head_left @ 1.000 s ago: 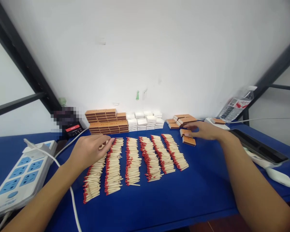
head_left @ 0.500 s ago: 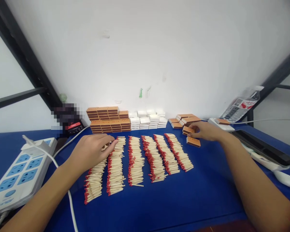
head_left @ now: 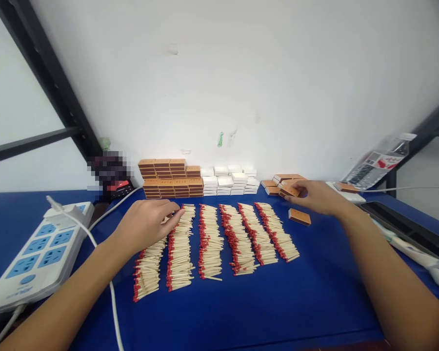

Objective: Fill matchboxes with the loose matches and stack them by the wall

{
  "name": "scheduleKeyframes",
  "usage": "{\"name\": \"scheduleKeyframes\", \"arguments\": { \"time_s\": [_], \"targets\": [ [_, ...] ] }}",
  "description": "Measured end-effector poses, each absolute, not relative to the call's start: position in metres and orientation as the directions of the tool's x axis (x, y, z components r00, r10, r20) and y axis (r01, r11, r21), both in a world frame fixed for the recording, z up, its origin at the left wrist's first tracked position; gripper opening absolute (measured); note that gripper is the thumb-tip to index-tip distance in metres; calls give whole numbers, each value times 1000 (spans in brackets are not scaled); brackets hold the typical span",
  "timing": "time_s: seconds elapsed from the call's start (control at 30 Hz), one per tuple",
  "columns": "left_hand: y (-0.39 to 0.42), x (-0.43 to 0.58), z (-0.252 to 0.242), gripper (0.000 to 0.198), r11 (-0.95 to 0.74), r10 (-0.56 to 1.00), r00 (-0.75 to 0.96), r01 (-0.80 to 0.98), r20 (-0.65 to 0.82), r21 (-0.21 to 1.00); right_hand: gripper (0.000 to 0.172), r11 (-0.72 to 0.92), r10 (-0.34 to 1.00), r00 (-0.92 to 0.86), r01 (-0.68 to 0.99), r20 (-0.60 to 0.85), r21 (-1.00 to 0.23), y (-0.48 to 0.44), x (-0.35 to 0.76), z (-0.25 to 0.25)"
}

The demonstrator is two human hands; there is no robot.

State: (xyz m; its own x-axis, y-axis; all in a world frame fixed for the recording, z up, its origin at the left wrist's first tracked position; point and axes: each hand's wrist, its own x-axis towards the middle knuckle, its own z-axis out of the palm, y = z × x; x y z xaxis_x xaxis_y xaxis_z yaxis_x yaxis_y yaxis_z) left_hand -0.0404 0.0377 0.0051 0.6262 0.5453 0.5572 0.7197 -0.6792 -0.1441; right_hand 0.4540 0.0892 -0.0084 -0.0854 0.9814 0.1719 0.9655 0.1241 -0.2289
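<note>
My right hand (head_left: 316, 196) pinches an orange-topped matchbox (head_left: 287, 190) against the front of a small pile of matchboxes (head_left: 287, 177). One more matchbox (head_left: 299, 217) lies alone on the blue table, just in front of this hand. At the left, my left hand (head_left: 148, 223) hovers over the far end of the leftmost rows of red-headed matches (head_left: 180, 253), its fingers bent and a gap between thumb and forefinger. I see nothing held there, though the palm side is partly hidden. More match rows (head_left: 210, 243) lie side by side to the right.
Stacked orange matchboxes (head_left: 173, 188) and white inner trays (head_left: 225, 182) stand along the wall. A power strip (head_left: 40, 248) with a white cable (head_left: 113, 312) lies left. At right are a plastic bottle (head_left: 382, 163) and a dark phone-like device (head_left: 408, 229).
My right hand has carried a matchbox slightly back to the pile, away from the single box. My left hand has hardly moved over the matches. The camera view has shifted slightly left.
</note>
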Motion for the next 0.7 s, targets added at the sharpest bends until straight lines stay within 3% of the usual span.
{"name": "scheduleKeyframes", "arguments": {
  "time_s": [0.1,0.17,0.27,0.33,0.47,0.57,0.7],
  "targets": [
    [37,-40,5,36,-673,564,629,726,535,-142,45,125,967,-69,968,246,-219,87,444,-3],
    [36,-39,5,35,-682,567,628,721,533,-124,48,182,944,-83,938,321,-295,82,427,1],
    [32,-35,4,32,-681,601,568,732,563,-11,48,346,855,-96,838,510,-422,69,380,5],
    [27,-30,4,45,-667,644,513,739,568,90,42,542,771,-224,723,597,-428,56,338,4],
    [15,-17,4,65,-713,654,527,669,542,209,31,759,644,-569,562,512,-330,31,264,1],
    [12,-10,3,56,-771,603,580,599,548,214,30,794,608,-657,524,446,-309,24,238,5],
    [15,-10,-2,48,-773,603,570,589,558,234,28,746,664,-661,547,351,-380,27,233,11]
  ]
}}
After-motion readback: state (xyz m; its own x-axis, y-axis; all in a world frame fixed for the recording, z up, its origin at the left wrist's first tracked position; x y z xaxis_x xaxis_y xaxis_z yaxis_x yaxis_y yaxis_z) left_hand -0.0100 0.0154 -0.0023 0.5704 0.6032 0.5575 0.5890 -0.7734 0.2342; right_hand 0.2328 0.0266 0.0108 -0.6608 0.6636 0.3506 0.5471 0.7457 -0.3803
